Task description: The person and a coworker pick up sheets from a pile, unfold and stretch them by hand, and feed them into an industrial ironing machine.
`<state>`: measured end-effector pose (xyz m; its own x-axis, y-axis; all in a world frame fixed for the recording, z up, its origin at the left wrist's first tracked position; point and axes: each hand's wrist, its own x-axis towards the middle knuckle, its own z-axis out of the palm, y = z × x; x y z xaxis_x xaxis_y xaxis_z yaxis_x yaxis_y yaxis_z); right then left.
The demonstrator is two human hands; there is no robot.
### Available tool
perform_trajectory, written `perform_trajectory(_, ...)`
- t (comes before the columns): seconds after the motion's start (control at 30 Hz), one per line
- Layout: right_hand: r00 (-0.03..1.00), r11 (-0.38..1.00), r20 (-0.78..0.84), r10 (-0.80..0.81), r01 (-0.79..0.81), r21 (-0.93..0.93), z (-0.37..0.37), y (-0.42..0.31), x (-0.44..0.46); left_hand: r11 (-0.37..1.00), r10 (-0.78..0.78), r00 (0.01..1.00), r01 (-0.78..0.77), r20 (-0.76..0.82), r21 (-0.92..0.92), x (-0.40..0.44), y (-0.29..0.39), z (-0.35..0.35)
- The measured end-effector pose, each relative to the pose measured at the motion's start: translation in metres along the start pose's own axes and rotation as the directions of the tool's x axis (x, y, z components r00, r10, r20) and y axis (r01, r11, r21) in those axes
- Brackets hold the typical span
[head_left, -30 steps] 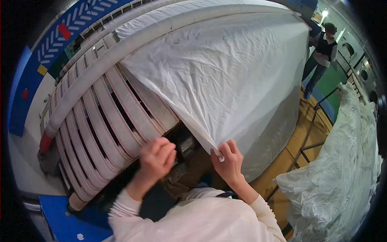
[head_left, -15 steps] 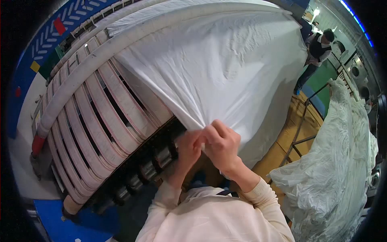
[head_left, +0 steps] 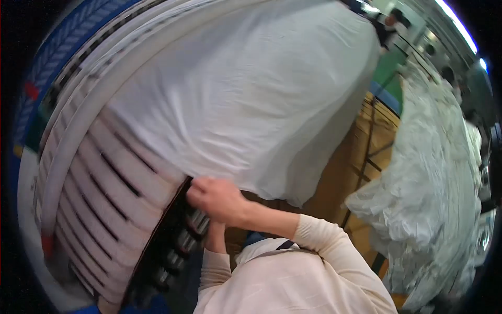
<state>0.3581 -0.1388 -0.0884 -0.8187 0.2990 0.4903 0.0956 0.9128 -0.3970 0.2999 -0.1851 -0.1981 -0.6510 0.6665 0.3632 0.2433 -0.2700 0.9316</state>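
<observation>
A large white sheet (head_left: 251,99) lies over the belts (head_left: 112,193) of a machine and hangs down at its right side. My right hand (head_left: 217,199) is at the sheet's near edge, by the corner of the belts, with its fingers curled; motion blurs it and what it grips is hidden. Behind and below it is my left hand (head_left: 215,235), mostly covered by the right one, so its fingers do not show.
A pale roller (head_left: 78,131) curves across the belts. Metal rollers (head_left: 185,240) show under the belt edge. On the right, a heap of crumpled white cloth (head_left: 418,178) hangs beside a metal rail (head_left: 368,141). Another person (head_left: 387,29) stands at the far right.
Both hands have moved left along the machine's edge, and the sheet's near edge has come left with them. The gathered peak in the sheet has flattened. The view has turned.
</observation>
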Motion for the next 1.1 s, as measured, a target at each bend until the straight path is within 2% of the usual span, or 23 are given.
perform_trajectory(0.03,0.998,0.997,-0.026,-0.055,0.056,0.05,0.023,0.001,-0.01,1.0,-0.03,0.999,0.03,0.024,0.001,-0.001,-0.006,-0.001)
perform_trajectory(0.07,0.993,0.991,0.101,-0.068,0.056,0.123,0.011,-0.002,-0.014,0.998,-0.066,0.996,0.066,0.053,0.0,0.0,-0.015,-0.002)
perform_trajectory(0.1,0.997,0.996,-0.046,-0.059,0.063,0.07,0.013,0.0,-0.022,0.995,-0.095,0.992,0.095,0.085,0.004,-0.001,-0.024,-0.002)
perform_trajectory(0.17,0.99,0.994,-0.144,0.0,0.016,0.111,0.01,0.009,-0.038,0.988,-0.151,0.976,0.151,0.157,0.014,0.0,-0.05,-0.001)
perform_trajectory(0.23,0.994,0.947,-0.047,0.098,-0.078,0.312,-0.004,0.023,-0.06,0.981,-0.193,0.957,0.184,0.215,0.063,-0.001,-0.077,0.007)
perform_trajectory(0.33,0.935,0.9,-0.094,0.341,-0.296,0.319,-0.011,0.047,-0.105,0.97,-0.212,0.929,0.16,0.305,0.185,-0.016,-0.092,0.013)
perform_trajectory(0.37,0.902,0.867,-0.069,0.426,-0.385,0.315,-0.011,0.056,-0.128,0.966,-0.191,0.924,0.118,0.331,0.229,-0.024,-0.074,0.009)
perform_trajectory(0.4,0.863,0.829,-0.045,0.504,-0.468,0.307,-0.012,0.065,-0.151,0.934,-0.06,0.911,-0.093,0.408,0.344,-0.031,-0.028,0.01)
perform_trajectory(0.53,0.619,0.606,-0.124,0.776,-0.675,0.421,-0.02,0.08,-0.244,0.965,-0.068,0.98,0.017,0.188,0.261,-0.042,0.015,0.017)
perform_trajectory(0.57,0.549,0.527,-0.081,0.832,-0.737,0.422,-0.022,0.083,-0.261,0.946,-0.152,0.968,0.085,0.198,0.312,-0.038,-0.018,0.005)
perform_trajectory(0.6,0.47,0.441,-0.04,0.882,-0.791,0.424,-0.023,0.085,-0.277,0.856,-0.227,0.973,0.22,-0.043,0.468,-0.037,-0.04,0.01)
perform_trajectory(0.63,0.382,0.346,-0.001,0.924,-0.836,0.425,-0.019,0.086,-0.288,0.839,-0.375,0.925,0.313,0.058,0.445,-0.02,-0.061,0.003)
perform_trajectory(0.7,0.208,0.084,0.113,0.971,-0.75,0.656,0.002,0.095,-0.303,0.829,-0.472,0.847,0.333,0.244,0.448,-0.013,-0.112,0.006)
perform_trajectory(0.77,0.065,-0.186,0.274,0.96,-0.584,0.79,0.029,0.108,-0.314,0.873,-0.386,0.843,0.202,0.376,0.443,-0.024,-0.162,0.025)
perform_trajectory(0.8,-0.035,-0.318,0.366,0.93,-0.577,0.753,0.045,0.117,-0.316,0.902,-0.29,0.852,0.091,0.436,0.422,-0.03,-0.129,0.051)
perform_trajectory(0.87,-0.118,-0.567,0.564,0.817,-0.342,0.75,0.104,0.145,-0.327,0.894,-0.381,0.819,0.208,0.428,0.398,-0.051,-0.116,0.057)
perform_trajectory(0.9,-0.257,-0.721,0.679,0.688,-0.127,0.682,0.111,0.148,-0.314,0.894,-0.331,0.783,0.081,0.527,0.442,-0.061,-0.121,0.042)
perform_trajectory(0.93,-0.342,-0.803,0.785,0.516,0.125,0.582,0.108,0.152,-0.302,0.868,-0.39,0.792,0.147,0.469,0.474,-0.075,-0.076,0.047)
perform_trajectory(0.97,-0.247,-0.782,0.827,0.505,0.275,0.56,0.089,0.148,-0.294,0.849,-0.413,0.752,0.115,0.513,0.516,-0.079,-0.03,0.044)
perform_trajectory(1.0,-0.147,-0.752,0.852,0.502,0.412,0.514,0.073,0.143,-0.289,0.95,-0.277,0.829,0.162,0.486,0.267,-0.091,-0.031,0.03)
perform_trajectory(1.03,0.036,-0.516,0.558,0.829,0.433,0.739,0.096,0.152,-0.297,0.891,0.074,0.855,-0.288,0.514,0.351,-0.084,-0.022,0.027)
perform_trajectory(1.07,-0.094,-0.401,0.511,0.854,0.508,0.763,0.089,0.154,-0.299,0.633,0.407,0.725,-0.662,0.555,0.401,-0.076,-0.011,0.022)
perform_trajectory(1.1,-0.22,-0.281,0.467,0.856,0.56,0.779,0.074,0.159,-0.301,0.494,0.455,0.649,-0.753,0.609,0.434,-0.069,0.0,0.016)
